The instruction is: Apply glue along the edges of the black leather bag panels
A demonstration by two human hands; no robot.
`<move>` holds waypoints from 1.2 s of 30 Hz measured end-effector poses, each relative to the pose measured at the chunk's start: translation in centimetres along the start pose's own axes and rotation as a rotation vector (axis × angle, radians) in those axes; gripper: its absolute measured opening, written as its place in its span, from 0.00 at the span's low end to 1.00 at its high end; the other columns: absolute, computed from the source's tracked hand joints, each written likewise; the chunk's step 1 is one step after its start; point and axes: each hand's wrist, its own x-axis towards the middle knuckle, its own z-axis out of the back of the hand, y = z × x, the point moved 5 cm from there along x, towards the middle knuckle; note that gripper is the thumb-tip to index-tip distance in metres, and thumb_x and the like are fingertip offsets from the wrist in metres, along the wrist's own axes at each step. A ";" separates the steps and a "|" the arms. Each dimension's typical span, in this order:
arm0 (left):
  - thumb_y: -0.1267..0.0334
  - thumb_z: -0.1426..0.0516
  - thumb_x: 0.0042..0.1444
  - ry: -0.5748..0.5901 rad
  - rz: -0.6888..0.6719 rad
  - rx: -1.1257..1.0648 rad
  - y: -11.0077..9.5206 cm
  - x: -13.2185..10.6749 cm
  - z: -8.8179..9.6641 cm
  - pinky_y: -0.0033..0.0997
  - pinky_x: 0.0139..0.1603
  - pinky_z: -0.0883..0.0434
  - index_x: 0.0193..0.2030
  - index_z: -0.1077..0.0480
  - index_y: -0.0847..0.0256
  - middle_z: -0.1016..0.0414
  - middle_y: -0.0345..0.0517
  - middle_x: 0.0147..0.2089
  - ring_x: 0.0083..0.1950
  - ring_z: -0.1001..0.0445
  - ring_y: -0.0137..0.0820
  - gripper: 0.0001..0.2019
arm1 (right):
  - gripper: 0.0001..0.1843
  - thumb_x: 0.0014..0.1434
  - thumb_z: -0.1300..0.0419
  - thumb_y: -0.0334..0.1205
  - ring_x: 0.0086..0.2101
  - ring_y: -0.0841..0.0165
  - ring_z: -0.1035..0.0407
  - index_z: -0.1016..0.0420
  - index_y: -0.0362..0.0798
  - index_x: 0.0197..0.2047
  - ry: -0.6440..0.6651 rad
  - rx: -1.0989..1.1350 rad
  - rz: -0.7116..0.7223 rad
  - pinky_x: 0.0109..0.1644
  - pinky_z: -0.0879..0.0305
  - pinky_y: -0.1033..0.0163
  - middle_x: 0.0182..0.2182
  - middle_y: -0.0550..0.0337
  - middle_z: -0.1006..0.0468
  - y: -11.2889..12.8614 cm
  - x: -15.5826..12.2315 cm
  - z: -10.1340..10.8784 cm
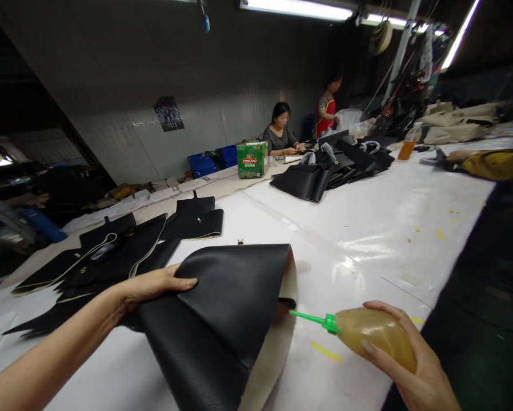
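My left hand (pixel 166 285) grips the upper left part of a black leather bag piece (pixel 235 291), thumb on top and the other fingers hidden beneath. The piece is raised at its right side, where its open edge shows a beige lining. In my right hand (pixel 411 348) is a squeeze bottle (pixel 372 334) of yellowish liquid with a green nozzle. The nozzle tip points left, close to the piece's open edge; I cannot tell whether it touches. A small brass-coloured clasp part (pixel 240 242) shows just behind the piece's top edge.
Black leather pieces (pixel 123 251) lie at the left of the white table (pixel 346 245), with more black bags (pixel 333 165) at the back. A green carton (pixel 252 160) and an amber bottle (pixel 408 142) stand there. Two people sit or stand beyond; a yellow sleeve (pixel 496 162) reaches in from the right.
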 end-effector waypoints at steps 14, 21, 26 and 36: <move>0.59 0.33 0.44 0.082 0.044 -0.153 0.7 1.2 -0.7 0.44 0.53 0.28 0.63 0.41 0.62 0.22 0.58 0.50 0.53 0.26 0.51 0.40 | 0.27 0.51 0.39 0.58 0.42 0.59 0.30 0.37 0.55 0.50 0.108 -0.302 0.106 0.45 0.32 0.58 0.45 0.58 0.29 -1.5 7.8 -1.4; 0.58 0.33 0.43 0.121 0.101 -0.108 -0.8 2.8 -1.0 0.42 0.50 0.26 0.61 0.38 0.60 0.24 0.58 0.53 0.55 0.28 0.52 0.37 | 0.26 0.51 0.38 0.58 0.38 0.62 0.31 0.37 0.55 0.49 0.171 -0.342 0.122 0.43 0.34 0.59 0.43 0.60 0.30 -3.3 10.6 -2.9; 0.57 0.33 0.43 0.117 0.116 -0.060 -2.0 3.6 -1.0 0.40 0.48 0.25 0.57 0.33 0.58 0.23 0.55 0.51 0.55 0.28 0.51 0.32 | 0.26 0.51 0.38 0.58 0.38 0.62 0.31 0.37 0.56 0.48 0.195 -0.351 0.066 0.42 0.35 0.59 0.42 0.61 0.29 -4.4 12.4 -3.1; 0.61 0.36 0.48 0.125 0.120 -0.106 -1.8 4.7 -0.8 0.38 0.50 0.27 0.55 0.30 0.55 0.22 0.52 0.50 0.54 0.26 0.47 0.25 | 0.24 0.50 0.39 0.58 0.37 0.62 0.31 0.37 0.54 0.45 0.295 -0.353 0.008 0.41 0.35 0.60 0.37 0.63 0.28 -5.5 14.4 -3.6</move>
